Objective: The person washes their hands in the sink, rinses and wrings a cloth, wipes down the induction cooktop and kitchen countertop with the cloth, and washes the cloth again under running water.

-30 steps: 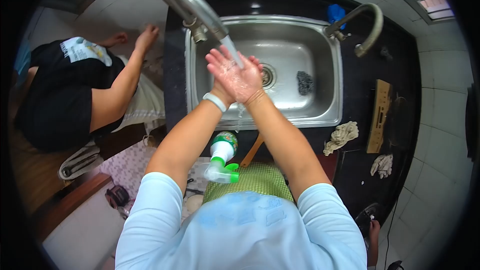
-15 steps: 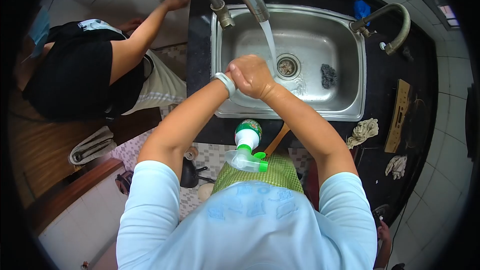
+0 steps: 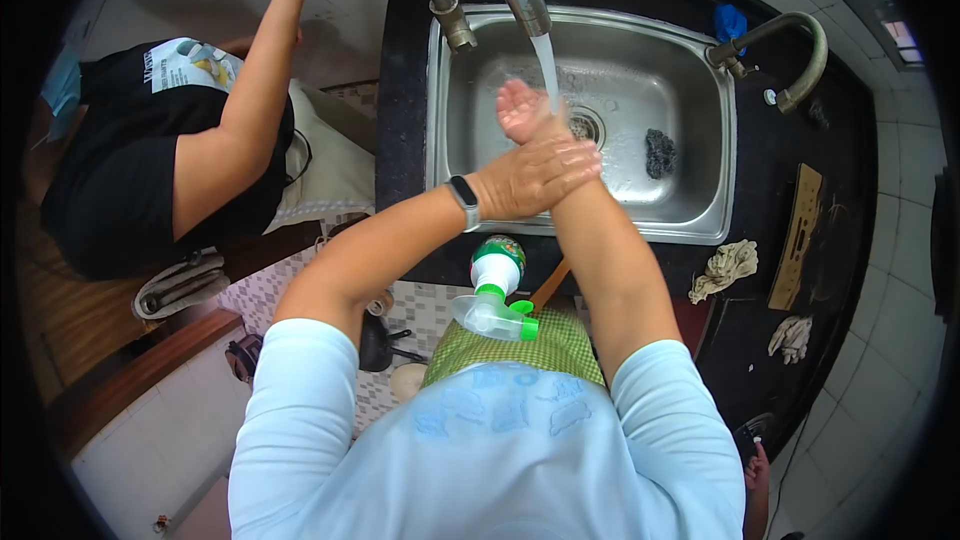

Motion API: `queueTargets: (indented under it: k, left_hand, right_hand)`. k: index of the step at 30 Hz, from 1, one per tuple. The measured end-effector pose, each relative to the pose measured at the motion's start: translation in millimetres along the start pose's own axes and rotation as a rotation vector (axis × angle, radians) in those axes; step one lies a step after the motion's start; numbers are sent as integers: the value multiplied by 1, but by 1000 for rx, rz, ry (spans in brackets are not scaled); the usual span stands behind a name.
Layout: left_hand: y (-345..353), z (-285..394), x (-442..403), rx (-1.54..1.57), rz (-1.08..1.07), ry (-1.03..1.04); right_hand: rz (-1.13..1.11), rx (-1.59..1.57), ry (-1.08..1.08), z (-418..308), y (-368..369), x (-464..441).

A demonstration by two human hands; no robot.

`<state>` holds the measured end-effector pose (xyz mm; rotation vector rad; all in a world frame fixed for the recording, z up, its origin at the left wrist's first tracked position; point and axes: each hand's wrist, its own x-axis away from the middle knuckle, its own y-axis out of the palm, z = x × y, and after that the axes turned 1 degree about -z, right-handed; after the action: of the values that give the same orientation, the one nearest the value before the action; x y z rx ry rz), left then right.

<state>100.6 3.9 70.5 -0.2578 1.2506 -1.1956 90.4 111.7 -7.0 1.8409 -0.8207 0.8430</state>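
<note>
Water runs from the curved tap [image 3: 530,12] over my right hand [image 3: 526,114], which is held palm up and open above the steel sink [image 3: 665,70]. My left hand [image 3: 538,176], with a wristband [image 3: 465,202] behind it, is wrapped round my right wrist. Both hands are wet, and the left fingers are slightly blurred. Below them, a pump bottle [image 3: 497,265] with a green and white top stands at the counter's front edge, beside a wooden handle [image 3: 550,285]. A dark scouring pad [image 3: 660,153] lies in the sink, right of the drain [image 3: 583,126].
A second tap [image 3: 815,50] and a blue item [image 3: 729,20] are at the sink's right. Crumpled cloths [image 3: 725,270] and a wooden board [image 3: 796,235] lie on the black counter. On my left stands another person [image 3: 130,160] in black, one arm raised.
My clasped hands have parted: the right has opened under the water, and the left has slid onto the right wrist. The other person's arm has lifted, now holding something pale.
</note>
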Motion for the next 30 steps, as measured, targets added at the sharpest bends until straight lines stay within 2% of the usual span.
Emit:
queueTargets:
  k: [4, 5, 7, 9, 13, 15, 17, 18, 19, 21, 23, 24, 25, 26, 28, 29, 30]
  left_hand:
    - [4, -8, -17, 0, 9, -72]
    - [5, -12, -15, 13, 13, -87]
    - [1, -25, -12, 78, -222, -207]
    - [0, -36, -8, 82, -213, -213]
    - [-3, -57, -13, 128, -273, -265]
    - [-8, -65, -21, -74, -378, -328]
    - [-15, -91, 14, -334, -507, -507]
    - [-24, -94, 18, -346, -548, -620]
    - [-26, -96, 25, -383, -506, -655]
    - [-26, -94, 30, -304, -271, -710]
    - [-18, -90, 27, -257, -194, -709]
    - [-15, -82, 24, -202, -111, -718]
    - [-18, -67, 12, -202, -162, -631]
    - [-13, -54, 5, -132, -225, -611]
    - [-7, -47, 3, -71, -277, -600]
    - [-4, -47, 7, -191, -232, -592]
    - [0, -47, 13, -309, -189, -580]
  right_hand:
    - [-98, 627, -93, 7, 23, 18]
    - [-90, 630, -74, 10, 15, 31]
    - [-108, 653, -50, 7, 2, 45]
    - [-128, 839, -97, 5, -7, 47]
    - [-110, 2005, -576, -12, -13, 38]
    - [-93, 2472, -891, -18, -21, 46]
    - [-111, 2450, -1257, -25, -31, 54]
    - [-128, 2339, -1429, -28, -33, 57]
    - [-128, 2342, -1417, -28, -38, 56]
    - [-244, 2422, -1349, -29, -41, 46]
    - [-192, 2435, -1407, -28, -40, 39]
    - [-249, 2518, -1290, -29, -36, 42]
    - [-311, 2596, -1170, -29, -32, 43]
    - [-319, 2591, -1182, -25, -33, 38]
    - [-309, 2206, -1504, -17, -34, 29]
    - [-329, 2207, -1510, -15, -38, 26]
    - [-340, 2276, -1422, -18, -38, 31]
